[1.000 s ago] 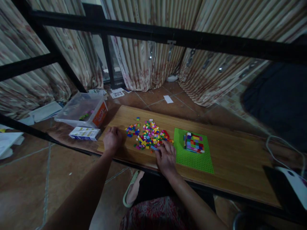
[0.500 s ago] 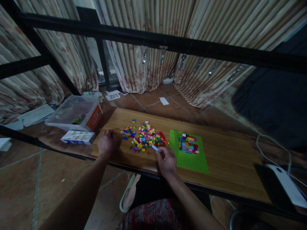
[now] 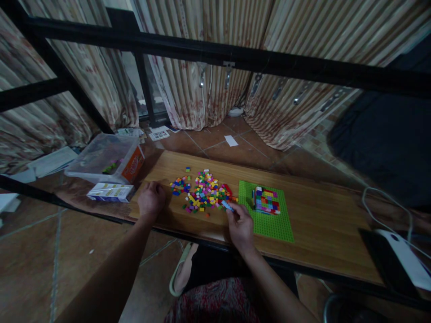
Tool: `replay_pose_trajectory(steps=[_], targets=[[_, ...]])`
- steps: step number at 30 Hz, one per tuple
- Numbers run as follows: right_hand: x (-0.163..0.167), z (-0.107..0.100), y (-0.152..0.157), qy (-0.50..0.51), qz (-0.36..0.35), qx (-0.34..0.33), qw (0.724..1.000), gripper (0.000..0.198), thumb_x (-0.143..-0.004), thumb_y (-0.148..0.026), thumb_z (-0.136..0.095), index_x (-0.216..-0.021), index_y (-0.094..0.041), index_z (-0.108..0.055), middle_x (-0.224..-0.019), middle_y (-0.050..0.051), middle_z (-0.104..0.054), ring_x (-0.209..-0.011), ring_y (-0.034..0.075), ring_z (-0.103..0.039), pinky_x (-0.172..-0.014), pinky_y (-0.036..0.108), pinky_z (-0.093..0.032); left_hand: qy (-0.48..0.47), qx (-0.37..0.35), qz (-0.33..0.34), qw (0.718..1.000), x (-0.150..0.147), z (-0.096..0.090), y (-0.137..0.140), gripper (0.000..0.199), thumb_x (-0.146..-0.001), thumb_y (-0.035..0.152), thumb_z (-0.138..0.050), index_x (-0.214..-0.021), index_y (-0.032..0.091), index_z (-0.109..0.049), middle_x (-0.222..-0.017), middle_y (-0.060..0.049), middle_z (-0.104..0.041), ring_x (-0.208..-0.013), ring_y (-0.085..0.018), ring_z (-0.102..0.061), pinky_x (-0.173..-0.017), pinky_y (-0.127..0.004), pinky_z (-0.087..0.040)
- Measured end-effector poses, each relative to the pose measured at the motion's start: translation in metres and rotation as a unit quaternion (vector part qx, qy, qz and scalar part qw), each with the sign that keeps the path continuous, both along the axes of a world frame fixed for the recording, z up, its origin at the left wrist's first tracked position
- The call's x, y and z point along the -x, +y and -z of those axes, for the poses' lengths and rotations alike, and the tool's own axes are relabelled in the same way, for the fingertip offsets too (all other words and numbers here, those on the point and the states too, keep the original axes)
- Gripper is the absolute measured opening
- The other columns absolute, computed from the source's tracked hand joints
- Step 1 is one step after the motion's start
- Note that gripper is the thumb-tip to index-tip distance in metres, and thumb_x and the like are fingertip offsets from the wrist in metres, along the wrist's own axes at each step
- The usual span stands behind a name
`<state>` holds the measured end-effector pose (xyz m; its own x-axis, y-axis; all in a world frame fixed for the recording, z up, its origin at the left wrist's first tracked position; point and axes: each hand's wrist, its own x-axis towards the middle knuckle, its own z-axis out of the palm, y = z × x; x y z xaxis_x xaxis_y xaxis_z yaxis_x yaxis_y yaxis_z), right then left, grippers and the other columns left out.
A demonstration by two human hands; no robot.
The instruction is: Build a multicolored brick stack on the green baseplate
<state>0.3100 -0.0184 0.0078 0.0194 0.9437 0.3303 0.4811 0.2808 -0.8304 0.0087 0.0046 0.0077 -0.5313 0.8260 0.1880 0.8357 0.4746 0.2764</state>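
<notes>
A light blue toy brick (image 3: 227, 205), long and narrow with studs on it, is pinched between the thumb and fingers of my right hand (image 3: 241, 224). It is held between the heap of loose toy bricks (image 3: 206, 190) and the green baseplate (image 3: 271, 229). On the baseplate stands a low, many-coloured brick structure (image 3: 266, 201) with stepped layers. My left hand (image 3: 151, 199) rests on the wooden board's left end with its fingers curled in, left of the bricks; nothing shows in it.
A clear plastic box (image 3: 101, 152) with an orange label stands at the left, with a small white-and-blue carton (image 3: 110, 192) before it. The wooden board (image 3: 323, 220) extends right towards a white device (image 3: 404, 255) and cable. A black metal bar (image 3: 215, 51) crosses above.
My right hand has moved slightly right, away from the heap towards the baseplate. The light blue brick has turned in its fingers, so its studs show. My left hand stays put.
</notes>
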Motion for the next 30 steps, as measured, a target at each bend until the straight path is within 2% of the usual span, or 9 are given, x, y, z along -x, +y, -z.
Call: replay_pose_trajectory(steps=[6,9,13,17,19,23,30], targets=[[-0.006,-0.005,-0.002,0.011,-0.003,-0.013,1.000,0.018,-0.089,-0.030,-0.055,-0.098,-0.022,-0.068,-0.093,0.005,-0.067,-0.091,0.020,-0.061,-0.082,0.034,-0.048,-0.005,0.009,-0.005,1.000,-0.002,-0.004,-0.001,0.028,-0.088,0.030,-0.039,-0.097,0.019,-0.063,-0.100,-0.011,-0.065,-0.085,-0.024,-0.061,-0.064,-0.031,-0.040],[-0.019,-0.011,0.001,-0.004,0.007,-0.036,0.999,0.020,-0.089,-0.033,-0.055,-0.098,-0.023,-0.069,-0.094,0.005,-0.068,-0.092,0.020,-0.061,-0.084,0.035,-0.047,-0.005,0.020,-0.009,1.000,-0.002,-0.006,0.000,0.028,-0.088,0.030,-0.039,-0.096,0.019,-0.063,-0.100,-0.011,-0.065,-0.086,-0.024,-0.061,-0.064,-0.032,-0.040],[-0.058,-0.018,0.017,-0.041,0.058,-0.059,0.996,0.024,-0.089,-0.040,-0.055,-0.096,-0.023,-0.071,-0.096,0.005,-0.068,-0.092,0.021,-0.061,-0.084,0.037,-0.047,-0.002,0.022,-0.003,1.000,0.000,-0.005,0.000,0.029,-0.089,0.032,-0.039,-0.096,0.018,-0.063,-0.101,-0.011,-0.065,-0.087,-0.025,-0.062,-0.062,-0.032,-0.039],[-0.112,-0.022,0.042,-0.065,0.128,-0.039,0.989,0.034,-0.087,-0.046,-0.053,-0.097,-0.020,-0.071,-0.094,0.009,-0.068,-0.088,0.023,-0.061,-0.079,0.037,-0.048,-0.005,0.019,0.003,1.000,0.001,-0.006,0.000,0.030,-0.088,0.033,-0.040,-0.098,0.017,-0.063,-0.103,-0.013,-0.065,-0.087,-0.025,-0.062,-0.063,-0.032,-0.041],[-0.134,-0.022,0.054,-0.088,0.141,-0.028,0.986,0.037,-0.087,-0.048,-0.051,-0.097,-0.019,-0.072,-0.093,0.010,-0.068,-0.086,0.023,-0.061,-0.080,0.038,-0.048,-0.003,0.016,0.005,1.000,0.000,-0.007,-0.001,0.029,-0.087,0.033,-0.041,-0.097,0.017,-0.063,-0.102,-0.013,-0.065,-0.086,-0.025,-0.062,-0.064,-0.033,-0.042],[-0.154,-0.018,0.074,-0.122,0.118,-0.019,0.985,0.037,-0.086,-0.048,-0.052,-0.094,-0.019,-0.072,-0.093,0.010,-0.070,-0.090,0.025,-0.061,-0.085,0.041,-0.046,0.007,0.012,0.006,1.000,-0.002,-0.011,-0.001,0.029,-0.088,0.034,-0.040,-0.096,0.018,-0.063,-0.099,-0.013,-0.065,-0.085,-0.026,-0.062,-0.064,-0.033,-0.043],[-0.155,-0.015,0.097,-0.141,0.054,-0.003,0.989,0.026,-0.085,-0.039,-0.054,-0.090,-0.021,-0.073,-0.097,0.007,-0.070,-0.096,0.023,-0.060,-0.093,0.043,-0.045,0.031,0.018,0.017,0.999,0.000,-0.011,-0.001,0.030,-0.089,0.034,-0.038,-0.097,0.018,-0.062,-0.101,-0.013,-0.064,-0.082,-0.025,-0.061,-0.062,-0.032,-0.043]])
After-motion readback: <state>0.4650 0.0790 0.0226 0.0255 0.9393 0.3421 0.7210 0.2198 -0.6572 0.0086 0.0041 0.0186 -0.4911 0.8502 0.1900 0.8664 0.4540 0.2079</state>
